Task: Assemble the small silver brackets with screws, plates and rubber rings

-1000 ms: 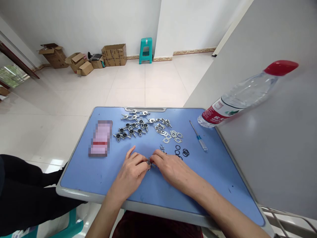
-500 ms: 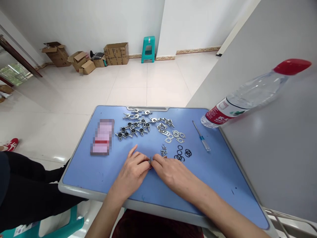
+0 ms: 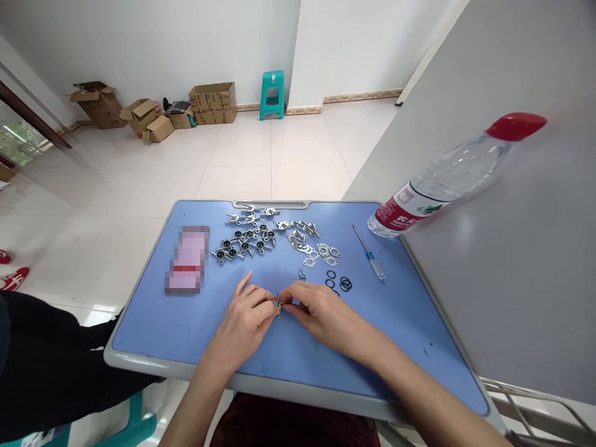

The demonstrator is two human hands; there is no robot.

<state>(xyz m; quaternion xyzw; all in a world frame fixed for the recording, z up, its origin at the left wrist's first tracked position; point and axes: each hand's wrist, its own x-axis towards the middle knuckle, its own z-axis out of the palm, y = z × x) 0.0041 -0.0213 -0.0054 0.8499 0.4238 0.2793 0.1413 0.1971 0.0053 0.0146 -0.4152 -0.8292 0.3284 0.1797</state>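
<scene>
Metal fitting [image 3: 277, 305]: sitting between the two hands, near the middle of the blue counter [image 3: 186, 335]; whether it is touching the surface I cannot tell.
Left hand [image 3: 244, 320]: its thumb and forefinger are pinching the fitting, while the little finger is sticking out toward twelve o'clock.
Right hand [image 3: 326, 313]: its fingertips are meeting at the fitting's three o'clock side; I cannot tell whether they are gripping anything.
Step in hand: fine fingertip work on this one fitting, it seems to me.
Next move: calling, I would judge, for a steady left pinch and a light right touch, the piece being so small.
Loose parts: from the fitting, black-centred fittings [image 3: 245, 246] are lying at eleven o'clock, small metal bits [image 3: 302, 275] and flat plates [image 3: 327, 252] at one, black rings [image 3: 345, 286] and a screwdriver [image 3: 370, 256] at two.
Bottle [image 3: 410, 208]: standing at two o'clock, wearing a red cap; its contents are looking clear, the level uncertain.
Cardboard boxes [image 3: 214, 104]: sitting on the floor toward eleven o'clock, several gaping; something black [image 3: 178, 107] is topping one, the other insides staying hidden from me.
</scene>
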